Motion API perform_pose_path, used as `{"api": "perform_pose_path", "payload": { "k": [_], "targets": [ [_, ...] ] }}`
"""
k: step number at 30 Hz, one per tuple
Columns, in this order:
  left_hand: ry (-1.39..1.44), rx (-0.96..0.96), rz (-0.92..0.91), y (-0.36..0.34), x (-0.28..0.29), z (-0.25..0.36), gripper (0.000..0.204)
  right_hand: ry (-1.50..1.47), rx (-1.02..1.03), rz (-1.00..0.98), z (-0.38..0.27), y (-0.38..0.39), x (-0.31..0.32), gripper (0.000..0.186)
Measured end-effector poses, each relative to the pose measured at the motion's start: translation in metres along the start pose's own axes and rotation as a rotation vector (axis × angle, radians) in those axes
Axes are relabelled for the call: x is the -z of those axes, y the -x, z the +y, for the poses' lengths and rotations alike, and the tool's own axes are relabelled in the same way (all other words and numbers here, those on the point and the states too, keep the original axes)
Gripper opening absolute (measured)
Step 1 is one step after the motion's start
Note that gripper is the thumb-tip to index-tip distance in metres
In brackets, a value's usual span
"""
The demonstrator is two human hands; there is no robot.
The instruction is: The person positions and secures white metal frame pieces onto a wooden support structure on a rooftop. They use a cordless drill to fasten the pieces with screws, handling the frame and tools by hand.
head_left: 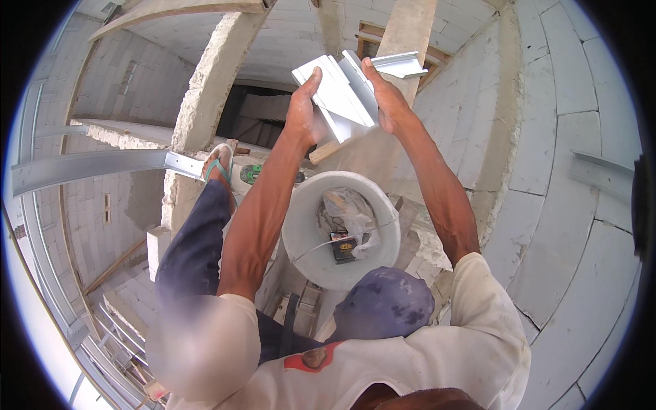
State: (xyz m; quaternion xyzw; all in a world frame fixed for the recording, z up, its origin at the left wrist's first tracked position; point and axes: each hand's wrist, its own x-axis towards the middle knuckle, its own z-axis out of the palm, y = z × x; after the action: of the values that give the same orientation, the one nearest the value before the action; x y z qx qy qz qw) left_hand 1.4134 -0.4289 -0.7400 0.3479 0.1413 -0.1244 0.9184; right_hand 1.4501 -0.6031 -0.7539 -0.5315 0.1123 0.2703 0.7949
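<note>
My left hand and my right hand are raised in front of me, gripping a bundle of short metal channel pieces between them. The pieces are shiny, silver and bent along their edges. My thumbs lie on the near faces, while most of the other fingers are hidden behind the metal. Past my right thumb another channel piece sticks out to the right; I cannot tell whether my fingers hold it. Under my forearms stands a pale plastic bucket containing a clear plastic bag and a small black box.
A green and black power drill lies left of the bucket, near my sandalled foot. A long metal channel extends leftward. Ahead is a wooden plank over a drop. Rough concrete rises at left, a block wall at right.
</note>
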Motion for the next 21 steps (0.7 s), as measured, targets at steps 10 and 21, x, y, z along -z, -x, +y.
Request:
{"api": "perform_pose_path", "payload": {
  "k": [10, 21],
  "targets": [
    [0.095, -0.041, -0.027, 0.007, 0.031, 0.027, 0.058, 0.957, 0.350, 0.213, -0.045, -0.047, 0.113, 0.087],
    [0.150, 0.056, -0.002, 0.016, 0.037, 0.018, 0.055, 1.948, 0.578, 0.125, -0.062, -0.133, 0.135, 0.077]
  ]
}}
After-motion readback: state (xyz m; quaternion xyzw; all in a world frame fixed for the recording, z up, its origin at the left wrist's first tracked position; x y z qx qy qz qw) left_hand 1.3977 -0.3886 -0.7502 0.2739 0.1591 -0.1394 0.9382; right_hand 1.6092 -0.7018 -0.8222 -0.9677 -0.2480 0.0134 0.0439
